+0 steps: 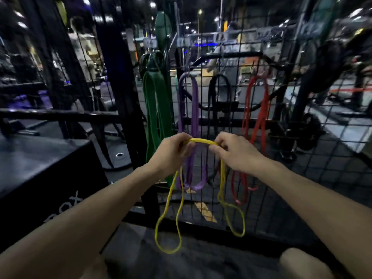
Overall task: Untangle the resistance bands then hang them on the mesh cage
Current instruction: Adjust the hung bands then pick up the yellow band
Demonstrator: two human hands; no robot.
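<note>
Pinching the yellow band (201, 140) between our left hand (171, 154) and right hand (238, 153), 2 loops dangling; green band (155, 109), purple band (194, 109), black band (219, 91), red band (255, 109) hang on mesh cage (291, 121) just behind; black box (44, 170) left.

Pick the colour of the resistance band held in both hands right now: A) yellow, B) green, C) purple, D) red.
A: the left hand and right hand both pinch the yellow band, whose loops dangle below them, while the green band, purple band and red band hang on the mesh cage behind.
</note>
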